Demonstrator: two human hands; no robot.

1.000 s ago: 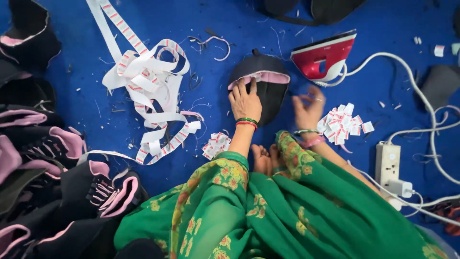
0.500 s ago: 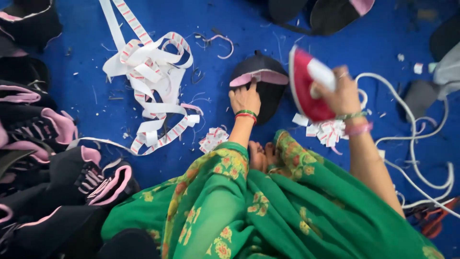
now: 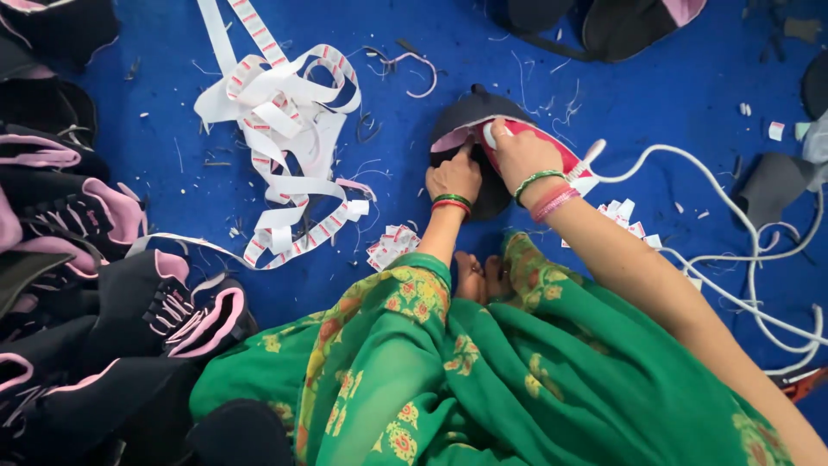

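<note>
A black shoe upper with a pink lining (image 3: 466,121) lies on the blue floor cloth in front of me. My left hand (image 3: 455,177) presses down on its near edge, fingers flat, a red and green bangle at the wrist. My right hand (image 3: 520,155) grips the handle of a red and white clothes iron (image 3: 552,148), which rests flat on the right part of the shoe upper. The iron's white cord (image 3: 690,173) trails off to the right. My green flowered garment (image 3: 483,362) covers my lap below.
A tangle of white label tape with red marks (image 3: 285,138) lies left of the shoe upper. Small stacks of cut labels (image 3: 390,246) sit near my knee. A pile of black and pink shoe uppers (image 3: 95,285) fills the left side. More uppers (image 3: 621,22) lie at the top.
My right hand picked up the iron from the right, carried it tilted through the air, and set it down on the shoe upper. My left hand stayed on the upper.
</note>
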